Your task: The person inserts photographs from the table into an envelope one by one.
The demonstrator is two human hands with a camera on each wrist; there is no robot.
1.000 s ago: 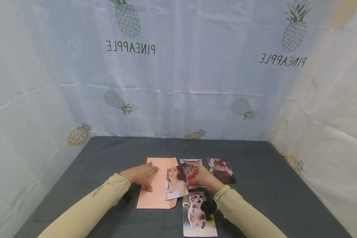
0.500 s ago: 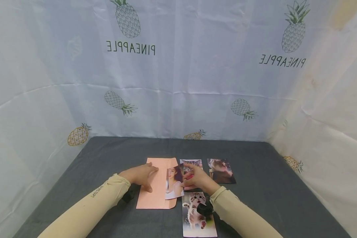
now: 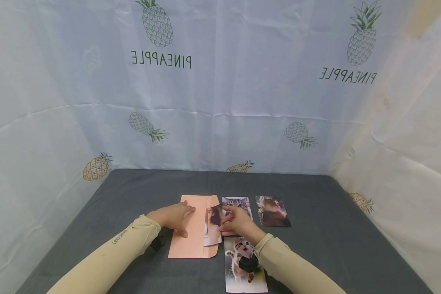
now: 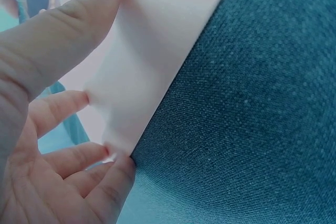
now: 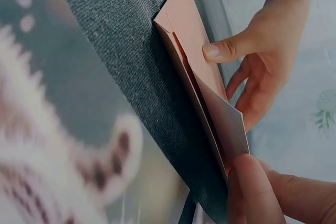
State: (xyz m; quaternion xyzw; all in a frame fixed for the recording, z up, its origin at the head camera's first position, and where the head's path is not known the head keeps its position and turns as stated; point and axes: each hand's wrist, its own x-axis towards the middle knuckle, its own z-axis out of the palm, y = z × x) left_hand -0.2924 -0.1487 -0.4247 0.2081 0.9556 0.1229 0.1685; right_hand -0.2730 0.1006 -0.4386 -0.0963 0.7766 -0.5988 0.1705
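Head view has the envelope (image 3: 196, 224) flat on the dark counter (image 3: 132, 188), with the portrait (image 3: 214, 226) lodged partway in the mouth along its right side. The left hand (image 3: 173, 216) pinches the envelope toward its left edge, thumb on top and fingers beneath; the right hand (image 3: 239, 222), just right of the envelope, pinches the portrait's outer edge. The step in hand looks like sliding the portrait in, perhaps about half done. The next move seems to call for a level push leftward into the envelope, the left hand bracing it and the right fingers shifting their hold before they meet the mouth. The portrait's left part is hidden inside, so whether it lies straight there cannot be told. Beyond the envelope's right side, the cat card (image 3: 239, 201) is half covered by the right hand; nearer, a black wrist unit (image 3: 249, 264) blocks some of the kitten card (image 3: 236, 271). Farther right of the envelope, the dark card (image 3: 273, 214) is hard to read. The left wrist view washes the envelope nearly white, and the right wrist view cuts off much of the right hand.
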